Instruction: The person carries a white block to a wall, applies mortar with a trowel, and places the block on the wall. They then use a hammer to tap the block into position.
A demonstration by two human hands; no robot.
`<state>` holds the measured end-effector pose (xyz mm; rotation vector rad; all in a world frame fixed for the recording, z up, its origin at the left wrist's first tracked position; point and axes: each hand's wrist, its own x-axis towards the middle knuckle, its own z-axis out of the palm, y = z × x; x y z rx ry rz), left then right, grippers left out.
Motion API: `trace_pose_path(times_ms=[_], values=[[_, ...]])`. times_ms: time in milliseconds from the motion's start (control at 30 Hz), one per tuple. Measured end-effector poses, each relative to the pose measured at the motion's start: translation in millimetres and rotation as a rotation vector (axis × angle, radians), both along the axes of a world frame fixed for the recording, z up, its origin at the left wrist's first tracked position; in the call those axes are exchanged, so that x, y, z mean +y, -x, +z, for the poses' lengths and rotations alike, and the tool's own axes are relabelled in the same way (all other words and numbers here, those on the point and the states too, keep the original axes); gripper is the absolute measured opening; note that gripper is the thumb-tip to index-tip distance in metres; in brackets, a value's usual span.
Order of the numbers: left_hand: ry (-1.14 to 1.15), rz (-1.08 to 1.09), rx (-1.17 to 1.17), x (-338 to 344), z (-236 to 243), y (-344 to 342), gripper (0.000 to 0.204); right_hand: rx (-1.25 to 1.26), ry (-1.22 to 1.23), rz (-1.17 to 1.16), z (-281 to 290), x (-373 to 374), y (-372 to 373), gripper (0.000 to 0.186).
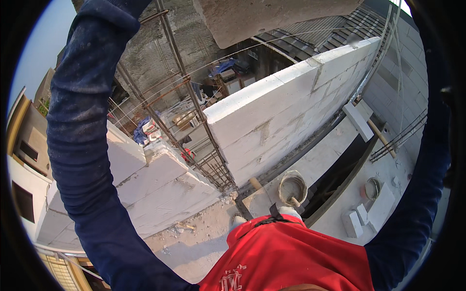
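Upper block is grey-beige; block wall, white with grey joints; shirt, red with white print; sleeves, dark blue.

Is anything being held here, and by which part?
It cannot be told: both hands are out of view. A grey-brown slab shows at the top edge, but no grip on it is visible.

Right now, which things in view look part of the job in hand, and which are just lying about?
Likely in use (hands out of view):
- big block at the top edge
- white block wall
- bucket with grey mix

Probably just lying about:
- blue sheet beyond the wall
- pole on the right
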<state>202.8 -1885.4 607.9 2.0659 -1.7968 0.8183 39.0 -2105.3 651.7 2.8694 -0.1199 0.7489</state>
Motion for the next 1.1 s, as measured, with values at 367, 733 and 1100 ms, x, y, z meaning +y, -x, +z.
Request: trace_pose_path(times_ms=[367,733,1100], values=[[-0.269,0.435,0.041,-58,-44,-89,0.062,0.258,-0.081,0.307,-50,-80,-145,0.081],[-0.369,0.398,0.233,-61,-148,-149,0.075,0.556,-0.222,0.257,-146,-102,-213,0.081],[-0.489,0.408,0.281,-52,-165,-137,0.079,0.640,-0.242,0.203,-165,-77,-195,0.078]])
